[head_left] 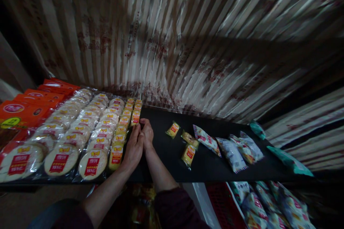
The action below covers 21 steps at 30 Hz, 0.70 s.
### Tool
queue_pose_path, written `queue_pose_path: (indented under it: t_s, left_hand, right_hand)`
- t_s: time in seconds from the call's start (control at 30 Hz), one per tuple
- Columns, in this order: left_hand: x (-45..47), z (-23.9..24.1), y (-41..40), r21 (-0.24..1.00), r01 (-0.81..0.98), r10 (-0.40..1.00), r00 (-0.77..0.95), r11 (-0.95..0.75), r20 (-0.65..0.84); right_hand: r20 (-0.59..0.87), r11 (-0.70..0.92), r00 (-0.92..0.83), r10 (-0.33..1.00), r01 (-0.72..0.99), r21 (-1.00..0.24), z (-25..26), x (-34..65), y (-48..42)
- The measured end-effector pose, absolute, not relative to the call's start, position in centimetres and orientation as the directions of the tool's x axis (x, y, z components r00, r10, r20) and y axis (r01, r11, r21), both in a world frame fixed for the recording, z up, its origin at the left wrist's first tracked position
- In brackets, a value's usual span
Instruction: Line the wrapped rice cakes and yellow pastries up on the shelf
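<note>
Both my hands rest on a black shelf [166, 157], pressed side by side against a row of small yellow snack packets [121, 132]. My left hand [133, 148] lies edge-on along the row with its fingers straight and together. My right hand [146, 133] sits just behind it, fingers curled toward the far packets [135, 116]. Neither hand visibly grips a packet. Left of the yellow row lie several rows of round rice crackers in clear wrappers with red labels [70, 139].
Loose yellow packets [173, 129] [189, 154] and white snack bags [232, 154] lie on the shelf to the right, with green bags [291, 161] at the far right. Orange bags [24, 109] stand at the left. A red basket [221, 204] and more bags sit below. Striped curtain behind.
</note>
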State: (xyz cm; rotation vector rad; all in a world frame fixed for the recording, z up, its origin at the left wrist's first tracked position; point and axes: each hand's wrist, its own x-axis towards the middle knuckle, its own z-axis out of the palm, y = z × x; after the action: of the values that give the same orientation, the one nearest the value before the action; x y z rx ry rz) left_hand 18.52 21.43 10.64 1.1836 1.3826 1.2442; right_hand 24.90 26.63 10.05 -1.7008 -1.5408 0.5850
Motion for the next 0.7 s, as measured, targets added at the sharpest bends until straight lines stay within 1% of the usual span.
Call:
queue_pose_path:
  t_s: [0.17, 0.3, 0.47, 0.6, 0.7]
  left_hand:
    - [18.6, 10.6, 21.3, 0.992, 0.121, 0.989, -0.144, 0.038, -0.021]
    - [18.6, 10.4, 21.4, 0.984, 0.179, 0.985, -0.168, 0.007, 0.023]
    - [18.4, 10.4, 21.6, 0.983, 0.178, 0.985, -0.171, 0.04, -0.009]
    - [18.3, 10.4, 21.9, 0.988, 0.152, 0.989, -0.151, 0.033, -0.01]
    - [18.2, 10.6, 22.0, 0.989, 0.14, 0.989, -0.146, 0.045, -0.025]
  right_hand:
    - [0.181, 0.024, 0.17, 0.969, 0.662, -0.749, 9.7, 25.1, 26.9]
    - [0.232, 0.071, 0.158, 0.96, 0.663, -0.745, 9.5, 25.0, 27.5]
    - [0.199, 0.03, 0.181, 0.963, 0.663, -0.748, 9.4, 24.8, 28.0]
    - [0.205, 0.054, 0.162, 0.965, 0.643, -0.764, 9.5, 24.9, 27.9]
    - [0.18, 0.047, 0.145, 0.973, 0.637, -0.769, 9.6, 25.1, 27.8]
